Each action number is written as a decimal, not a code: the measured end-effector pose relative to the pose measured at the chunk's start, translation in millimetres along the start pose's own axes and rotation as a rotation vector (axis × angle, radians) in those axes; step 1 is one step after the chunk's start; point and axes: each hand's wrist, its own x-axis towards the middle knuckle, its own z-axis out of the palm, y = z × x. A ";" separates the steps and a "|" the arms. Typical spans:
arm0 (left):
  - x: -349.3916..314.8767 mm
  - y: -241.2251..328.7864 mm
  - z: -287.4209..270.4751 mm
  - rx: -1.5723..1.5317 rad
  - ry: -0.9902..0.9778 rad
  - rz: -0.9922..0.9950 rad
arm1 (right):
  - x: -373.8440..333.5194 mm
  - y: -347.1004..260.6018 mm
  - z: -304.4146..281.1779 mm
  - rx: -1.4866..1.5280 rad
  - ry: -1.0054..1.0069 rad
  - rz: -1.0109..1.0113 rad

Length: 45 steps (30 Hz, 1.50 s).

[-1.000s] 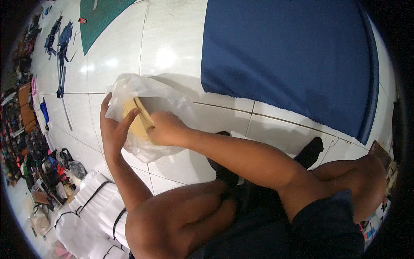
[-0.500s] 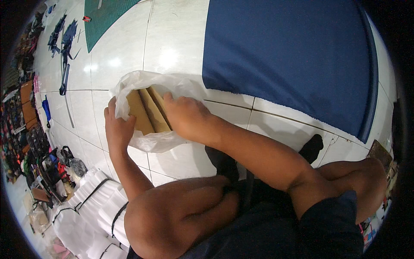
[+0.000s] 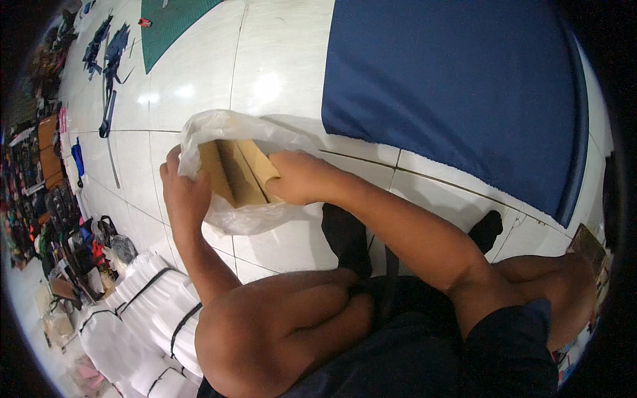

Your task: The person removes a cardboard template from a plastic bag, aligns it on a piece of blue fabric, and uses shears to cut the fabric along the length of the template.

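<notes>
A whitish translucent plastic bag (image 3: 242,217) stands on the floor before me with its mouth spread wide. Inside are several tan sheets (image 3: 222,166), like cardboard or stiff paper, set on edge. My left hand (image 3: 188,192) is closed on the bag's left rim, thumb on the inner side. At the right side of the opening, my right hand (image 3: 304,178) grips a tan sheet (image 3: 259,162), which bends under the fingers. The fingertips of that hand are partly hidden by the sheet and the bag.
Dark blue cloth (image 3: 451,86) lies on the tiles at right, rolled along its far edge. A green mat (image 3: 176,30) and navy fabric strips (image 3: 114,46) are at upper left. White bundles (image 3: 142,318) tied with black bands sit beside my left knee; mixed goods (image 3: 53,192) line the left side.
My right hand has shifted slightly right, bending the right-hand tan sheet toward the bag's side. My left hand keeps its hold on the rim. The whole view has shifted a little.
</notes>
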 end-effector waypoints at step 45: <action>24.3 -72.6 88.7 -0.085 0.094 -0.385 | -137.2 124.9 -241.7 0.523 0.786 0.087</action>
